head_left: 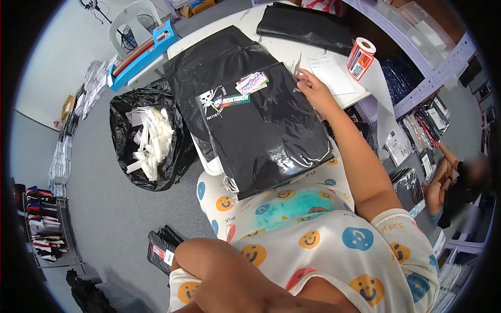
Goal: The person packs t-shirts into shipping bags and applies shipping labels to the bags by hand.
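Observation:
My right hand (317, 95) is at the upper right corner of a clear plastic bag with a folded black shirt (269, 133) inside. Its fingers are closed around a thin grey pointed thing (298, 63), perhaps scissors, mostly hidden by the hand. Colourful stickers (251, 83) lie on the bagged shirt, which rests partly on my lap and partly over a black plastic mailer (209, 62) on the white table (209, 165). A skull print and a "Risktaker" logo show at the shirt's left side. My left arm is bent up toward the camera, with the hand out of sight.
A black garbage bag (119, 130) holding white scraps stands left of the table. At the back are another black mailer (302, 27), a label roll (361, 58) and a paper slip (330, 73). A co-worker (459, 182) sits by packaged goods at right.

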A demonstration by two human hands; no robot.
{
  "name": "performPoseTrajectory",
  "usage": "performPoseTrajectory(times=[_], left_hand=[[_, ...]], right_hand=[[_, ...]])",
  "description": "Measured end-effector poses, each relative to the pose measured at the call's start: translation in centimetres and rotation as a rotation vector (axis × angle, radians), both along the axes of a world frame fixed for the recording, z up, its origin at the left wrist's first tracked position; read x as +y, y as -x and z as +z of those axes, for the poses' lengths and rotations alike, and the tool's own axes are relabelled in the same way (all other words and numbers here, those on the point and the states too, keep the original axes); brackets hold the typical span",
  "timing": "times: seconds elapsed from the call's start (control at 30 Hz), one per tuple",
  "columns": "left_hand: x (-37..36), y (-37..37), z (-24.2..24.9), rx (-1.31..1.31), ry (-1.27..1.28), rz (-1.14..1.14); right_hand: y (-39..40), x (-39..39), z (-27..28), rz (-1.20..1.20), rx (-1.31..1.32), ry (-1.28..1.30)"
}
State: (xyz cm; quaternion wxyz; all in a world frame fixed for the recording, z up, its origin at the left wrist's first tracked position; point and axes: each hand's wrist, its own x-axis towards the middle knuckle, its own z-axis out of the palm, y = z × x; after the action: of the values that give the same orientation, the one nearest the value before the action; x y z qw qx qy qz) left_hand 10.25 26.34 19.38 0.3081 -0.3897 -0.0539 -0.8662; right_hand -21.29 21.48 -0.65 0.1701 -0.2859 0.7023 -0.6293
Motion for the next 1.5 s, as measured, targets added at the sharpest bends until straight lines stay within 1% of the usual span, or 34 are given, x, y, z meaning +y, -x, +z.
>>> performPoseTrajectory(times=[0.03,0.07,0.13,0.17,0.23,0.27,0.33,0.43,0.47,0.53,0.63,0.73,0.77,0.8,0.87,0.93,0.97,1.0,1.03,1.07,1.13,1.17,1.23,1.33,1.37,1.43,1.47,1.5], left_hand=[[0.1,0.7,0.0,0.045,-0.027,0.018],[-0.2,1.2,-0.7,0.126,0.02,-0.01],[-0.1,1.0,-1.0,0.133,0.012,-0.045],[0.1,0.6,-0.3,0.06,-0.043,-0.053],[-0.2,0.7,0.2,0.034,-0.067,-0.185],[-1.8,2.0,1.0,0.077,-0.037,-0.309],[-2.4,2.8,1.2,0.104,-0.052,-0.326],[1.2,3.5,0.2,0.057,-0.18,-0.005],[1.8,3.9,0.1,0.035,-0.193,0.031],[2.4,3.7,0.1,-0.002,-0.23,0.047],[2.6,3.4,0.3,-0.039,-0.263,0.063],[2.6,2.9,0.6,-0.081,-0.306,0.078],[2.5,2.8,0.9,-0.098,-0.334,0.088],[2.3,2.7,1.2,-0.117,-0.357,0.096],[1.2,2.2,1.5,-0.162,-0.359,0.101],[-1.3,1.8,1.0,-0.238,-0.066,0.086],[-4.9,2.0,-1.5,-0.197,0.243,0.039],[-6.1,2.1,-1.9,-0.218,0.341,0.025],[-7.3,2.1,-2.3,-0.235,0.443,0.015],[-8.5,2.1,-2.6,-0.249,0.546,0.009],[-9.5,2.7,-3.7,-0.23,0.587,0.05],[-9.9,2.8,-3.8,-0.221,0.632,0.063],[-10.5,2.7,-2.8,-0.196,0.826,0.043],[-10.0,2.2,-1.4,-0.134,0.871,0.013],[-8.5,1.7,-0.8,-0.188,0.739,-0.01],[-5.3,0.5,0.1,-0.259,0.432,0.005],[-4.9,1.0,0.4,-0.206,0.357,0.036],[-4.5,1.6,0.6,-0.15,0.283,0.067]], right_hand=[[-0.1,0.0,0.1,-0.002,-0.004,0.004],[0.0,0.0,-0.1,-0.003,0.006,0.007],[0.3,-0.1,-0.5,-0.003,0.024,0.012],[0.2,-0.1,-0.6,-0.002,0.025,0.017],[0.2,-0.1,-0.6,-0.003,0.03,0.026],[0.2,-0.1,-0.6,-0.002,0.025,0.032],[0.2,-0.1,-0.6,0.002,0.014,0.042],[0.1,-0.1,-0.6,0.004,-0.011,0.074],[0.1,-0.1,-0.7,0.005,0.002,0.069],[0.3,-0.1,-0.7,0.008,0.029,0.059],[0.1,0.0,-0.3,0.004,-0.038,0.082],[-0.2,0.8,0.8,-0.174,0.04,0.098],[0.2,1.4,0.6,-0.196,0.101,0.129],[-0.8,1.7,2.0,-0.242,0.094,0.235],[-3.1,3.4,5.6,-0.153,0.064,0.361],[-6.2,6.2,9.7,0.136,-0.006,0.484],[-7.7,7.9,11.7,0.43,0.037,0.381],[-9.6,8.1,13.1,0.857,0.031,0.533],[-11.5,8.3,14.5,1.318,-0.047,0.604],[-13.5,7.6,15.7,1.738,-0.044,0.689],[-18.6,10.0,16.0,1.947,-0.114,0.668],[-18.6,10.1,16.5,1.992,-0.145,0.596],[-18.1,9.7,17.7,2.074,-0.193,0.447],[-16.2,10.5,21.1,2.151,0.016,-0.314],[-16.0,12.1,20.8,1.997,0.147,-0.286],[-16.5,13.0,22.0,2.051,0.247,-0.602],[-16.5,13.3,23.4,2.064,0.307,-0.773],[-16.4,13.1,25.5,1.889,0.173,-0.849]])
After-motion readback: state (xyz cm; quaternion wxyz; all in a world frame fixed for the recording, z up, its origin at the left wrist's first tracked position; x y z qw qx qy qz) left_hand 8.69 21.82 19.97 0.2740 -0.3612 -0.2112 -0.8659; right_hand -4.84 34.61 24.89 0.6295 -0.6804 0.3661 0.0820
